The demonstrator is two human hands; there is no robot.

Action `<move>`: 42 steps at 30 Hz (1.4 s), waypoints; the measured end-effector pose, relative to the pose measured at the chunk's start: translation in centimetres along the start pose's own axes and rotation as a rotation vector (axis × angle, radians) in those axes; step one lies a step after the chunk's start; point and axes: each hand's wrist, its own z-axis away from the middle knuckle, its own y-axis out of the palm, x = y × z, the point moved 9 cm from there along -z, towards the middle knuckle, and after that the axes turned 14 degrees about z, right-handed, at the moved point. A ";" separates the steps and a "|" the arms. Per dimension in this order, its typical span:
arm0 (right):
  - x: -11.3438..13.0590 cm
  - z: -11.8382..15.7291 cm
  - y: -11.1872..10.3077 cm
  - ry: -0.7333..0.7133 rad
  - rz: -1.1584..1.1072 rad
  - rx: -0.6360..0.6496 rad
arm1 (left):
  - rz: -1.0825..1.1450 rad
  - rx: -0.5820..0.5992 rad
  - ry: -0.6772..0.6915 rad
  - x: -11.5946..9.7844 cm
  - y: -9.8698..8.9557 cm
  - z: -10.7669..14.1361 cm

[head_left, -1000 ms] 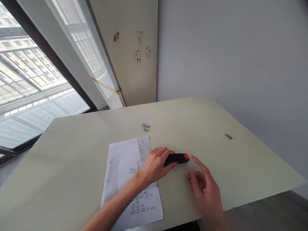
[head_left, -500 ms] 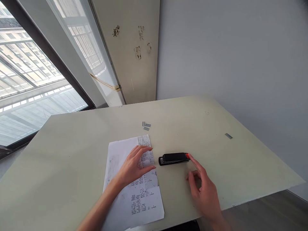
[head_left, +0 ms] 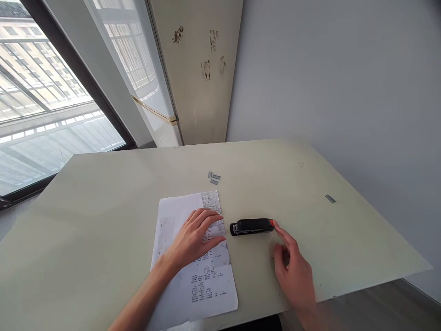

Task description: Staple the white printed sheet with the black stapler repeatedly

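Note:
My left hand [head_left: 195,236] rests over a sheet of printed paper [head_left: 213,292], its thumb and fingers apart and nothing between them. Just right of the paper lies a black stapler [head_left: 254,225] with a red part at its right end. The outstretched index finger of my right hand [head_left: 294,271] touches that red end, while its other fingers are curled in below; nothing shows in them. The stapler lies flat on the table, not gripped.
Several grey staple strips [head_left: 214,177] lie on the pale table [head_left: 113,248] beyond the paper. Another strip [head_left: 330,198] is at the far right. A grey wall [head_left: 327,73] borders the table's right side, and a window stands at the left.
The whole view has shifted slightly. The curled fingers of my right hand have drawn in a little closer to the palm, with the index finger still at the stapler's red end.

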 end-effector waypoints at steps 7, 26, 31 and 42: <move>0.4 0.0 0.0 -0.017 -0.038 0.018 | -0.020 -0.025 0.015 -0.2 -0.3 0.0; 2.7 -0.1 0.5 -0.212 -0.067 0.112 | -0.042 0.035 0.004 -0.6 3.5 -2.4; 2.9 -0.1 0.6 -0.214 -0.085 0.115 | -0.048 0.025 -0.024 -0.2 2.3 -1.5; 2.5 0.1 0.6 -0.208 -0.129 0.113 | -0.072 0.033 -0.059 0.6 0.1 0.5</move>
